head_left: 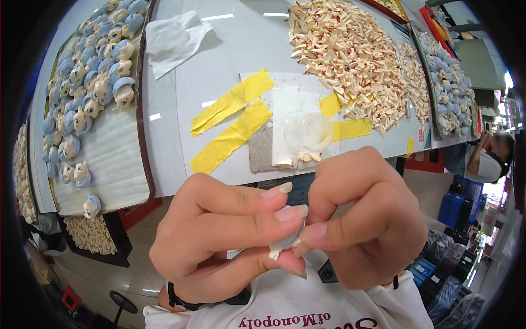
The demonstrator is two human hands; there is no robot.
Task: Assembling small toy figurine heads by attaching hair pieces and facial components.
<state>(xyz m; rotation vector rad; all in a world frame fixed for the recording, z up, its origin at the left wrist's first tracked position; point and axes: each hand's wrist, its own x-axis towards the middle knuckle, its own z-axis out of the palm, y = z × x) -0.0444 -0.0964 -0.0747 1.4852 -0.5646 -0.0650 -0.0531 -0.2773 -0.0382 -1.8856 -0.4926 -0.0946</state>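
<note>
My left hand (213, 241) is closed around a small doll head (289, 242) with blue-grey hair, held above the near edge of the table. Fingers cover most of the head; a pale cream stub pokes out below it. My right hand (370, 219) presses thumb and fingertip together against the head's right side, pinching a small cream part (297, 242) that is mostly hidden. Beyond the hands, two round clear dishes (316, 132) rest on a white sheet (280, 115). A few cream pieces with red tips (309, 157) lie just in front of them.
Doll heads with blue hair (101, 82) fill much of a tray (123, 181) on the left. A large heap of cream, red-tipped pieces (350, 60) covers the back right. Yellow tape strips (233, 134) and a white cloth (175, 41) lie between. Far right, another person (485, 159) sits.
</note>
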